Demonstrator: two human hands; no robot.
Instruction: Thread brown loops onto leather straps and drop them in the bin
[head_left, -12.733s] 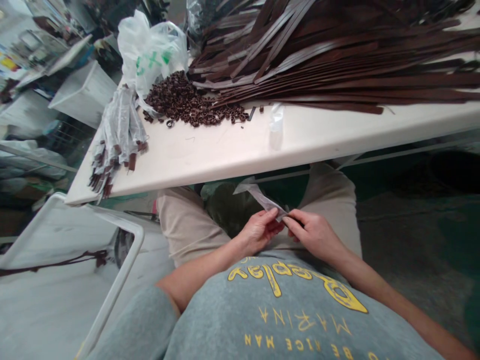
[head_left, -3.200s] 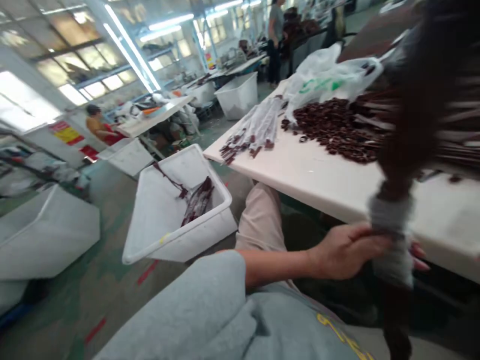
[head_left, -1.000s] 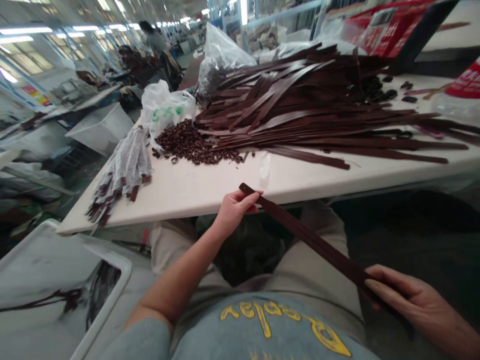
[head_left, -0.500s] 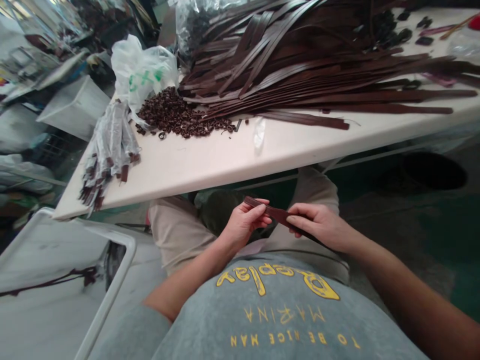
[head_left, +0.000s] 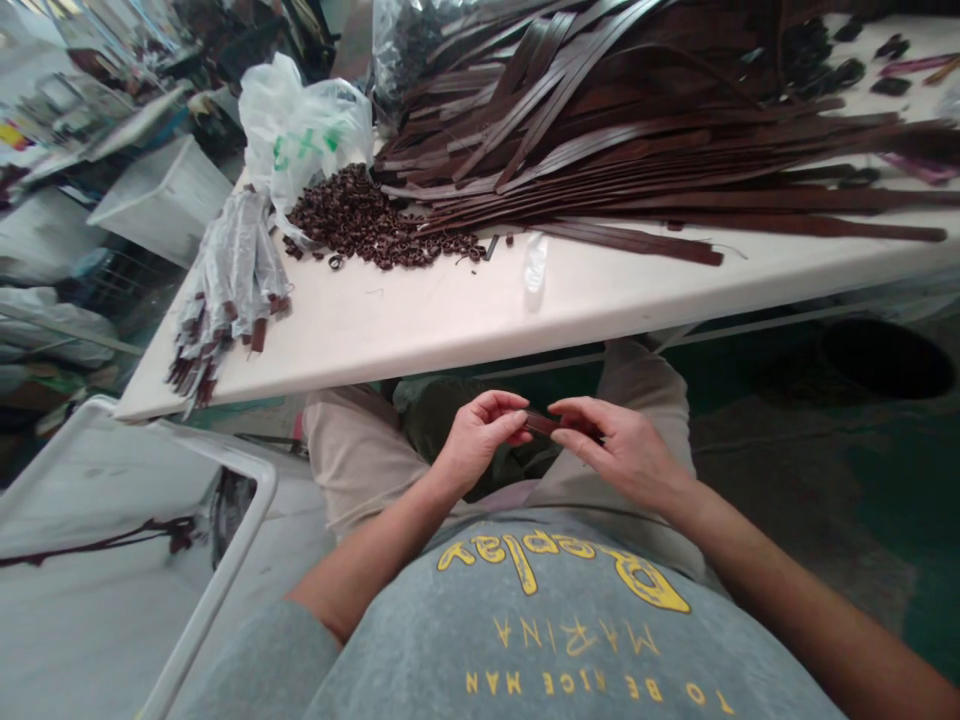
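Note:
Over my lap, my left hand point(head_left: 478, 437) and my right hand point(head_left: 615, 450) both pinch the end of a dark brown leather strap point(head_left: 541, 423). Only a short piece of the strap shows between the fingertips; the rest is hidden behind my right hand. Both hands sit below the front edge of the white table point(head_left: 420, 330). On the table lie a big pile of long brown straps point(head_left: 637, 130) and a heap of small brown loops point(head_left: 375, 220).
A bundle of plastic-wrapped straps point(head_left: 229, 275) hangs over the table's left end. A white plastic bag point(head_left: 300, 120) sits behind the loops. A white bin point(head_left: 112, 560) with a few straps inside stands at my left on the floor. More bins stand further left.
My hands have drawn closer together at the strap's end, and less of the strap shows between them than half a second ago. Earlier I pulled this strap from the table.

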